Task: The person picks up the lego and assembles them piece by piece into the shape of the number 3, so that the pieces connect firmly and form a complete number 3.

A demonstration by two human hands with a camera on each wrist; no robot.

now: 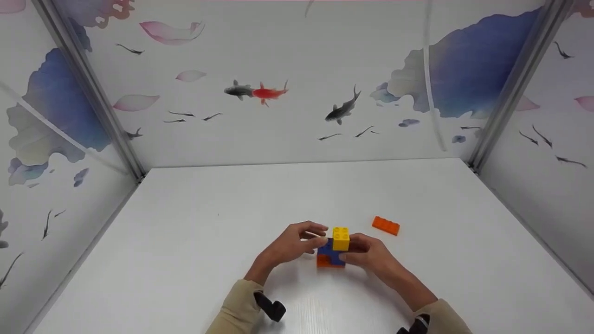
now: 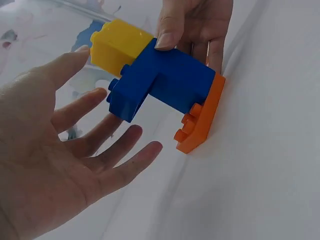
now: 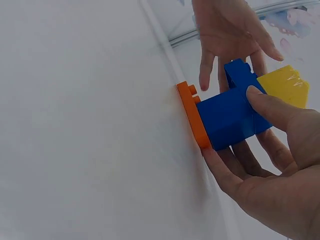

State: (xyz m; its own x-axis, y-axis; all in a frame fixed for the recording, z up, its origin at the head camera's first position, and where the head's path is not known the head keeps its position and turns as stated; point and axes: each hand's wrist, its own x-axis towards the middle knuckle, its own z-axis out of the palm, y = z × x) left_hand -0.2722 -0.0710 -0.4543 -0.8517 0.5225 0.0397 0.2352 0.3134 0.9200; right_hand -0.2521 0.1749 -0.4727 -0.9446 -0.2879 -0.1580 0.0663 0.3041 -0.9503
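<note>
A small stack of toy building bricks stands in front of me. Its base is an orange plate brick [image 2: 209,112], with blue bricks [image 2: 182,75] above and a yellow brick [image 2: 120,45] on top at one side. The upper blue brick juts out over the bare studs of the base. My right hand [image 3: 295,175] grips the stack, thumb on the blue part and fingers behind it. Beside the overhanging end, my left hand [image 1: 292,243] has its fingers spread and loosely bent, holding nothing. Whether its thumb touches the yellow brick is unclear.
A loose orange brick [image 1: 385,226] lies on the white table [image 1: 195,213], beyond my right hand. White panels [image 1: 287,134] printed with fish and petals enclose the table at the back and sides. Metal posts [image 1: 506,88] stand at the back corners.
</note>
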